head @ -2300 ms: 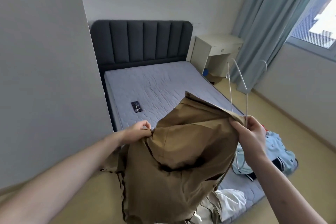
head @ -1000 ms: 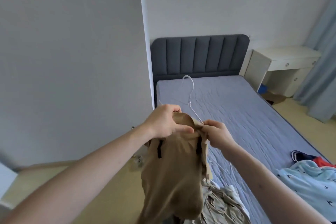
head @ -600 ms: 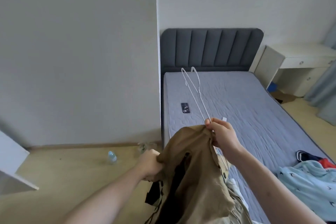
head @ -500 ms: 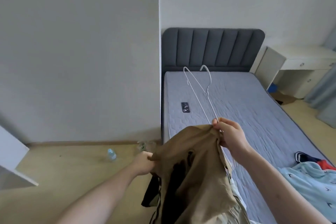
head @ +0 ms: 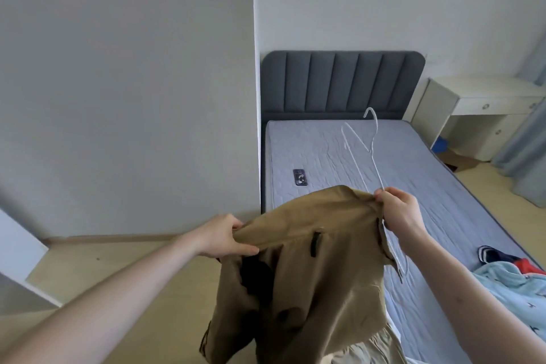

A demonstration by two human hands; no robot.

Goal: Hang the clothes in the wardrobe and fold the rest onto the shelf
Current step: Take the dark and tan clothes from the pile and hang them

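A plain bedroom with pale walls: a bed (head: 428,186) with a grey quilted mattress and a dark padded headboard (head: 339,83) runs away from the viewer, and a light wood floor (head: 124,272) lies to its left. A dark phone (head: 300,177) rests flat on the mattress near its left edge. Right of the headboard stands a white desk (head: 484,94) with a bluish curtain (head: 529,162) beside it. At the near right of the bed lies a light blue garment (head: 514,289) (with something navy and red tucked behind it). A white panel edge (head: 17,248) shows at far left.

In front of all this hangs a brown jacket (head: 304,284), held up above the foot of the bed and blocking the view of the mattress's near corner. The left hand (head: 224,235) pinches its upper edge on the left side, fingers curled over the cloth. The right hand (head: 399,211) grips the other end of that edge together with a white wire hanger (head: 370,151), whose hook points up and away over the bed while its lower end comes out below the hand beside the jacket. The cloth is stretched between the two hands.
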